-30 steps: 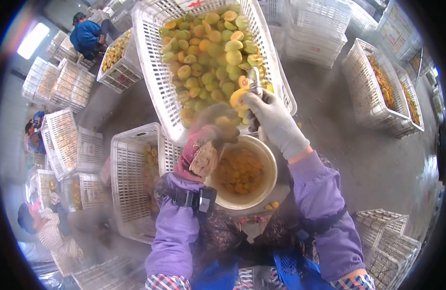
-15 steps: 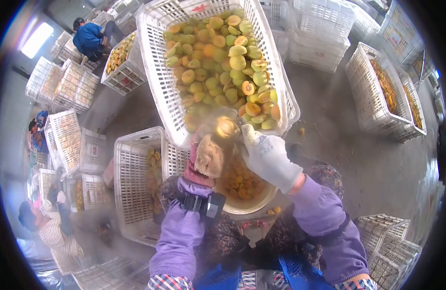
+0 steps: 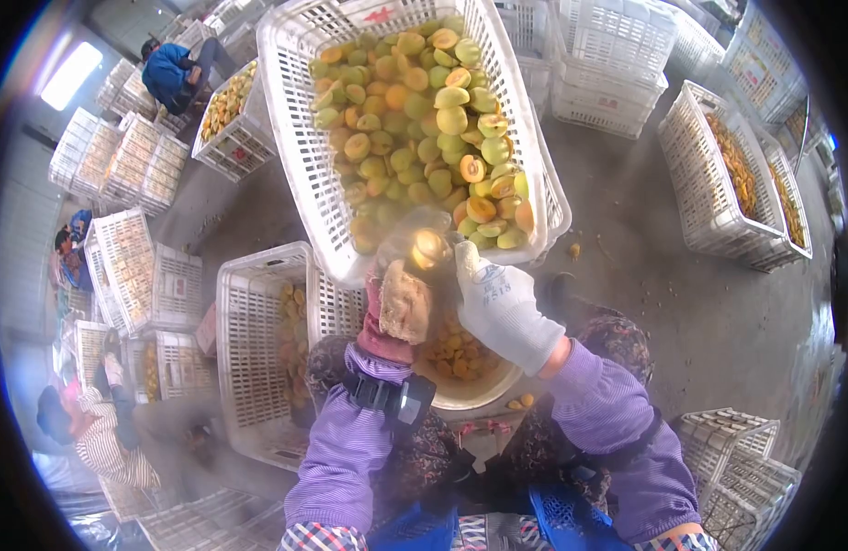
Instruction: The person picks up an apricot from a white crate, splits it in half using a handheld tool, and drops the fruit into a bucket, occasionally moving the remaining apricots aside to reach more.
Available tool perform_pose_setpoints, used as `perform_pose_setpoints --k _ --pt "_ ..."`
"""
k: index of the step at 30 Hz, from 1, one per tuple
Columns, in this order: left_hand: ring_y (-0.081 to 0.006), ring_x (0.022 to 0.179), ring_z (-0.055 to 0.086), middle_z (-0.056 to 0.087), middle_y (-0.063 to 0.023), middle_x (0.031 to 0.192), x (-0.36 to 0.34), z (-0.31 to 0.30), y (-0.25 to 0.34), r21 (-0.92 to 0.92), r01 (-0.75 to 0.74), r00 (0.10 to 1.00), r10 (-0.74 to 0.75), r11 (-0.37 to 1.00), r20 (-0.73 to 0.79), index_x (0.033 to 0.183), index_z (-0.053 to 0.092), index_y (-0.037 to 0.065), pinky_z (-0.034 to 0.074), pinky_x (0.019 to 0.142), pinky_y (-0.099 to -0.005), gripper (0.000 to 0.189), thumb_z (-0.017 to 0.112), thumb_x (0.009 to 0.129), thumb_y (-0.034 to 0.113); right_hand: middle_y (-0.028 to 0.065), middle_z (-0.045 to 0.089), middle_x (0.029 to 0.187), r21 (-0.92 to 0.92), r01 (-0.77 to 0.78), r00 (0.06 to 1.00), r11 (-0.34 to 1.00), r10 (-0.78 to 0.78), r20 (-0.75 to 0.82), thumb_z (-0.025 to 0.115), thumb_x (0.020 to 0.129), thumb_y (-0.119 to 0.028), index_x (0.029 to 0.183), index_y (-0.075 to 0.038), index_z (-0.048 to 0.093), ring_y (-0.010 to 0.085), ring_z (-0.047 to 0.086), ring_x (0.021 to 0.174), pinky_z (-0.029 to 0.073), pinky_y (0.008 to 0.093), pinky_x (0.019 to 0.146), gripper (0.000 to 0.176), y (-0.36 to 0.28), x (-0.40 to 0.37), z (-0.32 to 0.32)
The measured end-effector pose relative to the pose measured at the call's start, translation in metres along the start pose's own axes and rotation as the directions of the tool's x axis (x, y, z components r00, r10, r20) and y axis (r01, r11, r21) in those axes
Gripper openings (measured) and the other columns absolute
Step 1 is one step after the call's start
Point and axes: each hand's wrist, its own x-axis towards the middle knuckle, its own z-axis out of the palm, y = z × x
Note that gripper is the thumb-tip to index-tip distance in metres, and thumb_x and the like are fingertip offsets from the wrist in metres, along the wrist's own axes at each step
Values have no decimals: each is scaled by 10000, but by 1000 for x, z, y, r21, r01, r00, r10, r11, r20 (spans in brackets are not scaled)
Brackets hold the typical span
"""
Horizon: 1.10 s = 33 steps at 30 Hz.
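My left hand (image 3: 401, 298), in a pinkish glove with a worn tan patch, is closed around a cut apricot (image 3: 430, 248); haze blurs its fingertips. My right hand (image 3: 506, 303) wears a white printed glove and is closed close beside the fruit, its thumb pointing up. Whatever it grips is hidden. Beyond both hands a white crate (image 3: 300, 151) is tilted toward me, full of green-yellow apricot halves (image 3: 415, 119). Beneath my hands, between my knees, a pale basin (image 3: 474, 401) holds orange fruit pieces (image 3: 460, 354).
At my left stands a white crate (image 3: 258, 354) with some fruit inside. Fruit-filled crates (image 3: 718, 202) are at the right, and stacked crates (image 3: 607, 69) behind. A person in blue (image 3: 171, 73) sits at the far left. Loose pieces (image 3: 520, 401) lie on the floor by the basin.
My left wrist and forearm have shifted slightly right. My right hand has moved a little left and down, its thumb now more upright. The cut apricot stays in my left hand.
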Motion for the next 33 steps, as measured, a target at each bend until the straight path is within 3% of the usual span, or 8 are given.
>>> perform_pose_setpoints --k 4,7,15,18,20,24,28,33 --pt "-326 1040 598 651 -138 1080 9 3 28 -620 216 962 -272 754 4 1116 626 45 473 909 -447 302 605 824 119 87 608 818 -149 73 997 986 -72 14 523 818 -121 1272 158 456 167 599 643 469 289 540 537 -2 -2 0" --pt "-312 1030 592 651 -119 1065 3 3 18 -255 114 992 -122 960 -17 1122 616 53 461 916 -441 313 610 816 118 128 613 923 -20 17 989 1000 -14 147 556 802 -126 1264 136 464 215 626 748 492 323 614 539 -7 -8 3" --pt "-221 857 628 639 -114 948 3 -3 3 -234 40 999 -31 971 41 1059 566 30 523 767 -322 208 622 892 142 180 619 974 441 -348 894 827 152 422 583 823 -117 1263 80 476 319 637 901 520 376 756 494 -9 -1 -8" --pt "-216 851 630 638 -106 931 1 1 11 -879 371 912 -298 299 283 1060 562 30 526 761 -312 228 616 917 198 210 607 978 554 -362 902 750 133 410 586 824 -113 1253 73 479 362 618 903 517 387 780 480 -3 -2 -11" --pt "-219 865 628 634 -108 962 5 9 9 -882 392 887 -360 260 289 1068 558 28 525 757 -309 248 609 922 223 226 599 977 503 -316 933 804 169 316 585 821 -111 1243 75 482 376 607 897 511 399 783 473 -10 -9 -1" --pt "-236 877 625 629 -134 1012 9 -5 8 -376 93 995 -73 922 69 1065 565 20 522 770 -328 320 582 934 311 234 597 979 534 -360 895 765 122 429 577 815 -100 1236 76 490 372 599 904 497 411 800 465 -9 -4 -8" --pt "-251 872 624 630 -124 991 19 -24 30 -42 -149 986 152 988 69 1021 586 13 507 798 -350 419 569 922 420 209 620 778 560 -219 968 799 103 230 569 841 -146 1077 74 507 366 626 738 498 427 658 328 -7 -13 11" --pt "-235 823 617 620 -101 913 5 10 -16 -384 11 1000 -7 923 14 992 587 6 500 779 -344 543 536 909 540 198 626 688 701 -188 982 688 105 160 567 858 -159 980 69 516 365 636 657 499 436 589 264 -5 -7 -3"
